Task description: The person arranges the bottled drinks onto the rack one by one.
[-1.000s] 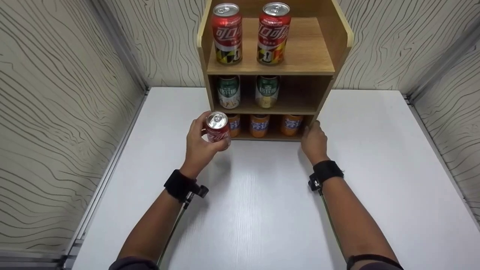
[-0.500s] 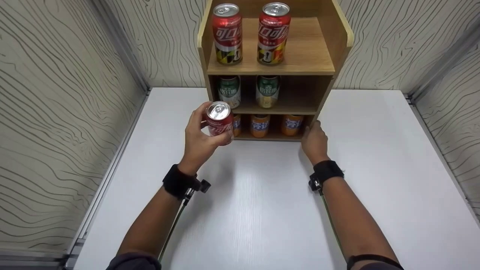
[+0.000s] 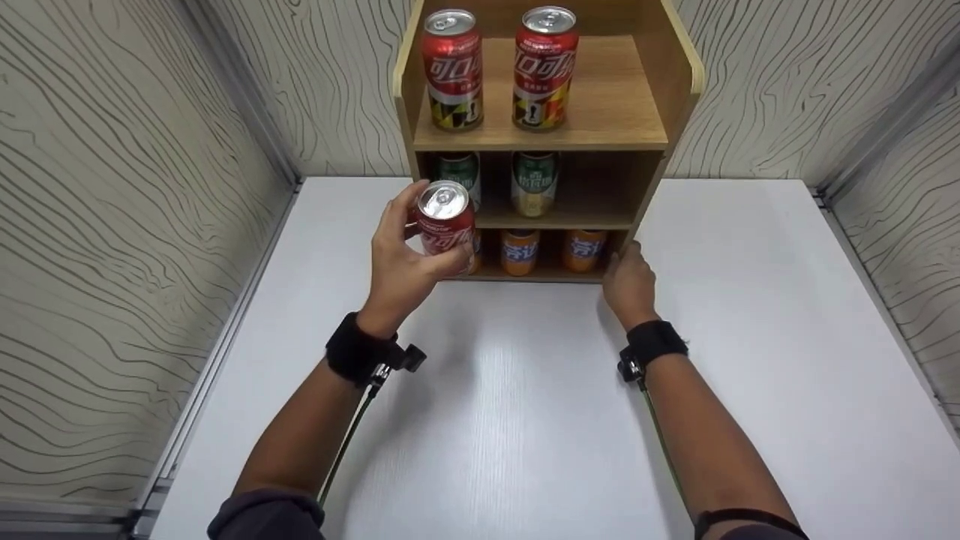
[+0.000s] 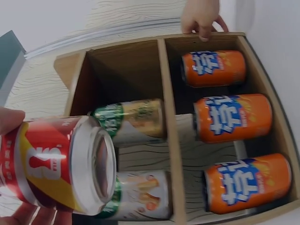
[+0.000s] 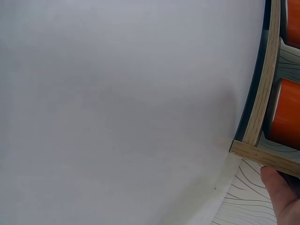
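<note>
A red cola can (image 3: 445, 221) is gripped upright in my left hand (image 3: 405, 270), thumb on the near side and fingers behind. It is held off the table, in front of the left part of the small wooden shelf (image 3: 540, 139). In the left wrist view the cola can (image 4: 61, 164) shows its silver base, close to the green-and-white cans (image 4: 136, 194) of the middle tier. My right hand (image 3: 630, 285) holds the shelf's right side panel low down; its thumb (image 5: 276, 185) lies against the panel's outer face.
Two red cola cans (image 3: 546, 71) stand on the top tier. Behind the held can, a green can (image 3: 534, 184) and another share the middle tier. Several orange soda cans (image 3: 520, 251) fill the bottom tier. The white table (image 3: 495, 390) meets patterned walls (image 3: 97, 247).
My left hand has raised the cola can from the bottom tier's height towards the middle tier, moving slightly right. The right hand stays in place on the shelf.
</note>
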Action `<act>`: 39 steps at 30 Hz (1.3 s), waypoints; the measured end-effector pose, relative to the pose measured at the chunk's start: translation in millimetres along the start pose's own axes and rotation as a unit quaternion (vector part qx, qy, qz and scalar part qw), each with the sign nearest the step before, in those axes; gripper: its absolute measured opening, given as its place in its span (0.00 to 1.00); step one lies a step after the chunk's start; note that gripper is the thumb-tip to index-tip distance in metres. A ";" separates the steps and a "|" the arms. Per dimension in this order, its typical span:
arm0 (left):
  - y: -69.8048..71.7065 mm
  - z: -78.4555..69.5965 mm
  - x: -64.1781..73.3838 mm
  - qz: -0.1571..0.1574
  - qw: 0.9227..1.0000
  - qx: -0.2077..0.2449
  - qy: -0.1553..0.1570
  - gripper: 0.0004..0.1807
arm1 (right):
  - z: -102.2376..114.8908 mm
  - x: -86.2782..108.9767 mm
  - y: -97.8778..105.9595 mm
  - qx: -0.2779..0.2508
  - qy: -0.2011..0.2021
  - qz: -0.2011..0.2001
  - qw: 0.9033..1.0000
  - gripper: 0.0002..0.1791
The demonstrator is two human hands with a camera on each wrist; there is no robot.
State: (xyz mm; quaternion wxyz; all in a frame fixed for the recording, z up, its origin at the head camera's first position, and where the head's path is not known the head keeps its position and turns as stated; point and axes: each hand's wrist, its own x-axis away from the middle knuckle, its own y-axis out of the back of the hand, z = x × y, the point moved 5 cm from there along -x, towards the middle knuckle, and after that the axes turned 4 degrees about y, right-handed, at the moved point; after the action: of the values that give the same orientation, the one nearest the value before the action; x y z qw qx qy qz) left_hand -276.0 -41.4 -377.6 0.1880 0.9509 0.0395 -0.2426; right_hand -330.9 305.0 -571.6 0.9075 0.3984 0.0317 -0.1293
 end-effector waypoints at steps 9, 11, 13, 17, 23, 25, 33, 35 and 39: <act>-1.4 -21.4 -12.1 0.002 1.000 0.011 0.010 0.46 | 3.4 0.0 0.7 0.012 0.014 -0.006 1.000 0.21; -1.2 -24.1 -14.0 0.003 1.000 0.012 0.014 0.47 | 4.1 0.5 0.3 0.016 0.020 -0.012 1.000 0.20; -0.8 -26.7 -15.9 0.003 1.000 0.015 0.017 0.47 | 4.5 0.5 0.4 0.019 0.024 -0.017 0.999 0.20; -0.3 -30.9 -19.3 0.008 0.999 0.022 0.023 0.46 | 4.9 0.7 1.2 0.021 0.025 -0.023 0.999 0.20; -0.5 -39.5 -25.1 0.014 0.999 0.033 0.017 0.46 | 3.4 0.8 1.1 0.024 0.019 -0.014 0.999 0.21; -1.4 -45.0 -27.7 0.018 0.999 0.041 0.010 0.47 | 2.3 0.8 0.9 0.022 0.014 -0.008 1.000 0.21; -6.6 -65.1 -39.7 0.034 0.996 0.076 -0.011 0.47 | -0.6 0.5 -2.0 0.010 -0.002 0.015 1.000 0.22; -7.6 -69.0 -42.5 0.035 0.996 0.082 -0.010 0.48 | -0.4 0.6 -2.1 0.013 0.000 0.012 1.000 0.22; -9.5 -77.6 -48.3 0.039 0.996 0.081 -0.010 0.47 | -0.2 0.0 -1.2 0.016 0.006 0.005 1.000 0.22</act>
State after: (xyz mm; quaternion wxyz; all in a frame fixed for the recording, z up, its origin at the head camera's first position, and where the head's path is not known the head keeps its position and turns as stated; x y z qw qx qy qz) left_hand -285.3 -2.6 -294.8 0.1195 0.9614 -0.0191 -0.2469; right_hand -331.3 304.4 -572.5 0.9015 0.4136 0.0326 -0.1228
